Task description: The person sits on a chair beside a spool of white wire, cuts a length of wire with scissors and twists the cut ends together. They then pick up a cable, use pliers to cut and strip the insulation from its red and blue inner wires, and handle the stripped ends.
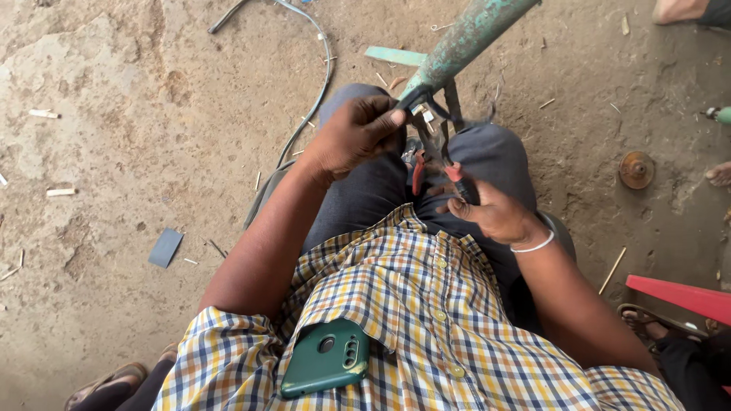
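Note:
I sit over my knees in dark trousers. My left hand (pixel 356 134) grips the dark metal end fitting (pixel 420 103) of a worn green metal tube (pixel 466 39) that slants up to the top right. My right hand (pixel 493 211), with a white bangle at the wrist, is closed on pliers (pixel 435 164) with red and black handles. The pliers' jaws point up at the small parts on the tube's end, just beside my left fingers. Where the jaws bite is hidden.
Dirt floor all round with wood chips. A thin cable (pixel 320 76) curves at top centre, a rusty round disc (pixel 636 169) lies at the right, a red plastic edge (pixel 685 297) at lower right. Other people's feet (pixel 719 175) show at the right. A green phone (pixel 327 367) sits in my shirt pocket.

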A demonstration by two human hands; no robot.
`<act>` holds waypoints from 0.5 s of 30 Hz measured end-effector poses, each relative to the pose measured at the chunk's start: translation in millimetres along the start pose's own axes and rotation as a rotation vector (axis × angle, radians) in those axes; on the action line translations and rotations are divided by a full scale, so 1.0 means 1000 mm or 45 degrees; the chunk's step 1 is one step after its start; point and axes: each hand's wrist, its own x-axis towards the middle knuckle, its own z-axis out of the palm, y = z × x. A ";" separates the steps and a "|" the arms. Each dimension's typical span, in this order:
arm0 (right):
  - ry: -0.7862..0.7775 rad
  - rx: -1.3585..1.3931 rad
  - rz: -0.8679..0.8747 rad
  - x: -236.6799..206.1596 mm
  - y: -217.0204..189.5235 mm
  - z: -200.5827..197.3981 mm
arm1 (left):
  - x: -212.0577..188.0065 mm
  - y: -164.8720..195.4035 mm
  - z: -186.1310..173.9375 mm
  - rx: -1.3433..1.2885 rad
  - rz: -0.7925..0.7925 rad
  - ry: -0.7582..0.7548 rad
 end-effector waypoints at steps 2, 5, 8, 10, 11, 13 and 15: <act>-0.038 -0.085 -0.050 0.012 0.005 0.006 | -0.004 0.006 -0.006 0.046 0.027 0.029; -0.132 -0.005 -0.185 0.032 0.007 0.013 | -0.011 0.018 -0.014 0.202 0.071 0.097; -0.046 -0.123 -0.192 0.048 0.003 0.016 | -0.018 0.027 -0.016 0.614 0.089 0.212; -0.004 -0.173 -0.133 0.055 -0.002 0.015 | -0.021 0.031 -0.015 0.824 0.062 0.289; 0.020 -0.201 -0.106 0.057 -0.005 0.014 | -0.021 0.033 -0.014 0.848 0.058 0.306; 0.002 -0.204 -0.058 0.062 -0.011 0.013 | -0.021 0.035 -0.012 0.894 0.049 0.336; -0.010 -0.188 -0.044 0.066 -0.015 0.014 | -0.022 0.037 -0.011 0.892 0.084 0.333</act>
